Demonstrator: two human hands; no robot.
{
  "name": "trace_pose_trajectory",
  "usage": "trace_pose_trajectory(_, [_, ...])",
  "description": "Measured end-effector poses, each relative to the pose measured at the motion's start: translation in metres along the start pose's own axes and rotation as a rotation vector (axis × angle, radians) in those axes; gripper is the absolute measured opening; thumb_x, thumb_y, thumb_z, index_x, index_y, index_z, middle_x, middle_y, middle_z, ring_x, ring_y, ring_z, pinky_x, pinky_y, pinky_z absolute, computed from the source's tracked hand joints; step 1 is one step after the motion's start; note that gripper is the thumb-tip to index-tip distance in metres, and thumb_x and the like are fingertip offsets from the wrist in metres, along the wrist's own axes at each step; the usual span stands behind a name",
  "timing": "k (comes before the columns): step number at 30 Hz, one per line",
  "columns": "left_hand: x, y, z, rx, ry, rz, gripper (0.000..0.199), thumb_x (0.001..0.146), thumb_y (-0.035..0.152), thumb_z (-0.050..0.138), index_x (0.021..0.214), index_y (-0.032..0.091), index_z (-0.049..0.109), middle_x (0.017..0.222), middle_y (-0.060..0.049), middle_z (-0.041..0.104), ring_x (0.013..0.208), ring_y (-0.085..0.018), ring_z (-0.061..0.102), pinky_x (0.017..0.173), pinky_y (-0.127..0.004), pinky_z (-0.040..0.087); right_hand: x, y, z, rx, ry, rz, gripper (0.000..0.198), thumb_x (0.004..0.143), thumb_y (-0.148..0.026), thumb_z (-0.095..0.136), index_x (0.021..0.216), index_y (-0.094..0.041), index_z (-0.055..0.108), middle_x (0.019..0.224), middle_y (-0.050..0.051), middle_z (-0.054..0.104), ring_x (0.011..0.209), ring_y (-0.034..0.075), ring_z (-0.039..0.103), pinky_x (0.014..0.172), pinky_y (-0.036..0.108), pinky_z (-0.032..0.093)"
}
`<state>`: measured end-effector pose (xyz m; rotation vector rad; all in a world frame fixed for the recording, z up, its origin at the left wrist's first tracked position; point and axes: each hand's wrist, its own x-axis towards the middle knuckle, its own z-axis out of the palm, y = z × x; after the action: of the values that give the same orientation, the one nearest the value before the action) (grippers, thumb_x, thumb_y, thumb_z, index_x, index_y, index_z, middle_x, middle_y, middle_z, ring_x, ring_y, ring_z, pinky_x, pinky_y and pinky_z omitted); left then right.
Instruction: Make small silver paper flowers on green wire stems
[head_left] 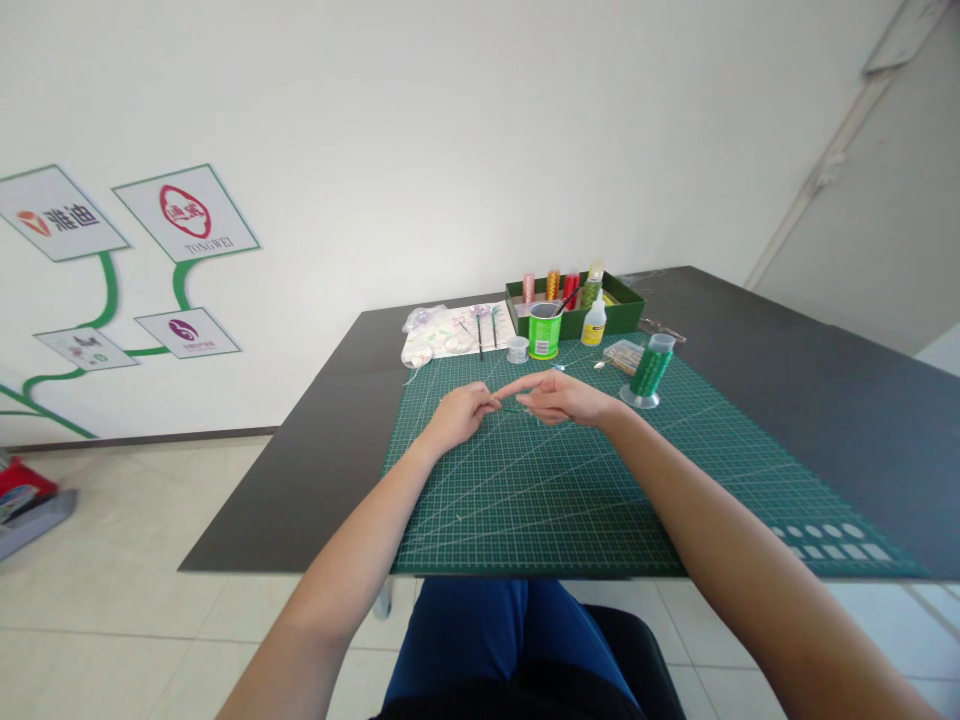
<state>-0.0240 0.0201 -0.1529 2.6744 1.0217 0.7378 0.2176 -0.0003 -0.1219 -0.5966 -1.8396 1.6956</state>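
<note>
My left hand is over the green cutting mat, thumb and fingers closed in a pinch. A thin dark green strand shows beside its fingertips; its full length is hard to make out against the mat. Coming from the right, my right hand stretches its index finger out to the left fingertips and touches or nearly touches them. Its other fingers are loosely bent, with nothing visible held in them. Behind the hands stand a small round clear container and a bright green can with a dark-handled tool in it.
Right of the hands stands a green thread spool, near a clear flat box and pliers-like tool. Behind are a glue bottle and a dark green box of coloured spools. A paper sheet bears flower pieces.
</note>
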Motion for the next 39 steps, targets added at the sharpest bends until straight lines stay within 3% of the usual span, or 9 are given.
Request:
trace_pose_trajectory(16, [0.003, 0.008, -0.001, -0.119, 0.006, 0.030, 0.024, 0.091, 0.004, 0.060, 0.094, 0.020, 0.077, 0.096, -0.005, 0.074, 0.092, -0.018, 0.069, 0.084, -0.030, 0.054, -0.005, 0.000, -0.012, 0.086, 0.146, -0.020, 0.055, 0.097, -0.031, 0.063, 0.146, -0.008, 0.054, 0.045, -0.014, 0.029, 0.041, 0.006, 0.016, 0.043, 0.024, 0.015])
trace_pose_trajectory(39, [0.004, 0.021, -0.007, -0.196, -0.008, 0.059, 0.014, 0.093, 0.013, 0.065, 0.092, 0.019, 0.077, 0.094, -0.005, 0.074, 0.086, -0.017, 0.069, 0.082, -0.030, 0.053, -0.009, 0.017, -0.033, 0.115, 0.250, 0.067, 0.059, 0.094, -0.031, 0.065, 0.146, -0.006, 0.054, 0.044, -0.014, 0.030, 0.040, 0.006, 0.015, 0.042, 0.023, 0.013])
